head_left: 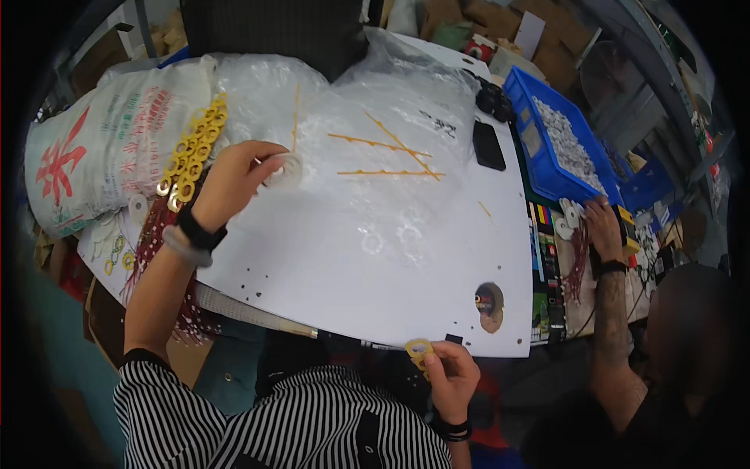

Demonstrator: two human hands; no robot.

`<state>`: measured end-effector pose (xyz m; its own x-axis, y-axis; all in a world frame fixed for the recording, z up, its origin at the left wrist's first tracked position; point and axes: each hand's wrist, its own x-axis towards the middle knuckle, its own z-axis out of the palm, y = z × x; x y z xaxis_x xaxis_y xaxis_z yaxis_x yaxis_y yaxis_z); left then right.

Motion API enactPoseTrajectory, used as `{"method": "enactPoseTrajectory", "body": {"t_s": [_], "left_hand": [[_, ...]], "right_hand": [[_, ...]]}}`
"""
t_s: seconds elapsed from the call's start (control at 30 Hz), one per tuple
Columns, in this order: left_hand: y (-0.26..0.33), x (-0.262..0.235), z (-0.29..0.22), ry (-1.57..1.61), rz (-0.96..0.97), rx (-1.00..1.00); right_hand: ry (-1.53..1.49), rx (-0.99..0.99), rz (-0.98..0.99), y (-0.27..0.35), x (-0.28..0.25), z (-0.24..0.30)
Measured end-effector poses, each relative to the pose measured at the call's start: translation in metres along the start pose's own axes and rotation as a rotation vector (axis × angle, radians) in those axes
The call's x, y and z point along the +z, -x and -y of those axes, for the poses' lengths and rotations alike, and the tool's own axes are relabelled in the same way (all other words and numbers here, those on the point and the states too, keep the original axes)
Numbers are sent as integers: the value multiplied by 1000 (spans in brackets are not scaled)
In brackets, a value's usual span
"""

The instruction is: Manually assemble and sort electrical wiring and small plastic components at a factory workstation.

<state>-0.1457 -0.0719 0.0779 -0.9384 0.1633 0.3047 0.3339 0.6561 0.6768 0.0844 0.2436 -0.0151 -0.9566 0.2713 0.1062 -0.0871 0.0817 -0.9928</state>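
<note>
My left hand (pixel 234 178) reaches across the table with thumb and fingers pinched at a pale round piece (pixel 289 170), which lies against the clear plastic. Low at the table's front edge, my right hand (pixel 453 381) pinches a small yellow ring piece (pixel 419 349) between thumb and finger. Beside my left wrist, rows of yellow ring pieces (pixel 205 134) rest against a white woven sack, with a bundle of dark red wires (pixel 156 234) trailing below them. Several thin orange strips (pixel 383 144) lie on the plastic, to the right of my left hand.
Clear plastic bags (pixel 422 86) cover the back of the white table (pixel 312 273). The woven sack (pixel 101 148) stands at left. A black phone (pixel 489 145) lies near a blue bin (pixel 539 168) of small white parts. At right, another person's hand (pixel 604 227) works beside wired white discs.
</note>
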Motion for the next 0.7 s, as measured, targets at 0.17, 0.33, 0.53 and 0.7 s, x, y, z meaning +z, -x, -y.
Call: {"method": "enactPoseTrajectory", "body": {"t_s": [0.17,0.33,0.53,0.7], "left_hand": [[78,68,-69,474,536,-143],[106,116,-85,861,773,-358],[115,133,-95,910,796,-378],[121,140,-101,887,792,-365]], "right_hand": [[98,-47,157,-3,-1,9],[108,-80,189,-6,4,14],[118,-43,100,0,-10,10],[160,-74,84,5,-13,14]]}}
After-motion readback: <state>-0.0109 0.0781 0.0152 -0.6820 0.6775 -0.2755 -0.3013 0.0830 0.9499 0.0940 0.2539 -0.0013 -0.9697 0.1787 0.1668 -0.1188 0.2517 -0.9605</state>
